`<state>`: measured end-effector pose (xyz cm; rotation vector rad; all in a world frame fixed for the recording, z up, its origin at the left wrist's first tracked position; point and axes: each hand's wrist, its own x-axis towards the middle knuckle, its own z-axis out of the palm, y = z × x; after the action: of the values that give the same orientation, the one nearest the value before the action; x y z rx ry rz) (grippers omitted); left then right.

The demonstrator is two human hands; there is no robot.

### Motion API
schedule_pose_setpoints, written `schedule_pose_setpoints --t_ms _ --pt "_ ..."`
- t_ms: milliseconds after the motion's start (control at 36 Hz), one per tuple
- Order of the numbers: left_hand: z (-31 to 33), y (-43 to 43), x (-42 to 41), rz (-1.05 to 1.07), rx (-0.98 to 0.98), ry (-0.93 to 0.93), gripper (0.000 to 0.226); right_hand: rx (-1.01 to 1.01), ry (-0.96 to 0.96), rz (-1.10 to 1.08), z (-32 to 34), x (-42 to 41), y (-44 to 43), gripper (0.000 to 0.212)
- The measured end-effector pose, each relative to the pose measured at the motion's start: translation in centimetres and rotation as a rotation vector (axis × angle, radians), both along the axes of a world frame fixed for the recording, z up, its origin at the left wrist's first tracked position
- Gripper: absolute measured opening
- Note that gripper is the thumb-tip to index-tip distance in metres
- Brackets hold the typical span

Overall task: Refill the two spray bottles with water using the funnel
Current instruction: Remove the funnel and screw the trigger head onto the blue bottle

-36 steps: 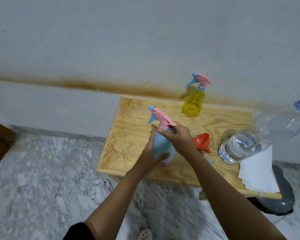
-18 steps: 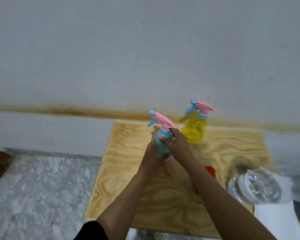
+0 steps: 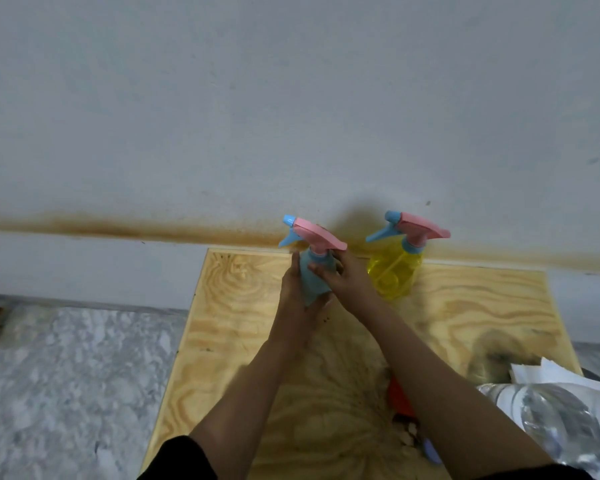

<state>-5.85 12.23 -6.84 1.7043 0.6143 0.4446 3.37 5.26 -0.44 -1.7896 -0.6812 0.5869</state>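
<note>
A blue spray bottle (image 3: 313, 277) with a pink trigger head stands near the back of the wooden table (image 3: 243, 306). My left hand (image 3: 297, 292) wraps its body from the left. My right hand (image 3: 347, 277) grips it near the neck from the right. The yellow spray bottle (image 3: 395, 271), also with a pink head, stands just to the right, against the wall. The red funnel (image 3: 397, 400) lies on the table, mostly hidden under my right forearm. A clear water bottle (image 3: 551, 417) lies on its side at the lower right.
White paper sheets (image 3: 548, 374) lie at the table's right edge beside the water bottle. The wall rises directly behind the table. Marble floor (image 3: 66, 375) spreads to the left. A small blue cap-like item (image 3: 432, 453) sits near the table's front edge.
Both hands have carried the blue spray bottle away from me toward the wall, closer to the yellow bottle. The view has shifted forward over the table.
</note>
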Motion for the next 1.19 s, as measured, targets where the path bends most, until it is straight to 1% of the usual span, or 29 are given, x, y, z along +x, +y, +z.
schedule_pose_setpoints --t_ms 83,278,417,556,611,722,778,1056,1194 --pt "0.6 0.3 0.5 -0.006 0.039 0.016 0.093 0.005 0.033 -0.009 -0.2 0.6 0.1 0.042" --pt "1.3 0.7 0.7 -0.153 0.067 0.011 0.087 0.03 0.006 -0.037 -1.0 1.1 -1.2 0.047" --pt "0.7 1.2 0.7 -0.136 0.122 0.021 0.086 0.022 -0.116 -0.123 -2.3 0.6 -2.0 0.054" --pt "0.2 1.8 0.7 -0.102 0.105 0.046 0.088 -0.001 -0.171 -0.179 -2.8 0.8 -1.7 0.055" --pt "0.1 1.9 0.9 -0.101 0.133 0.054 0.088 -0.001 -0.171 -0.189 -2.7 0.9 -1.5 0.054" --pt "0.2 2.3 1.5 -0.069 0.15 0.074 0.073 0.038 -0.107 -0.223 -2.5 1.0 -1.3 0.052" --pt "0.2 2.5 1.6 -0.071 0.138 0.08 0.07 0.044 -0.081 -0.227 -2.4 1.2 -1.2 0.051" --pt "0.2 2.5 1.8 -0.033 0.16 0.087 0.07 0.052 -0.089 -0.214 -2.7 1.6 -1.2 0.052" --pt "0.3 2.7 1.7 -0.042 0.159 0.1 0.072 0.018 -0.152 -0.227 -3.3 1.3 -1.2 0.055"
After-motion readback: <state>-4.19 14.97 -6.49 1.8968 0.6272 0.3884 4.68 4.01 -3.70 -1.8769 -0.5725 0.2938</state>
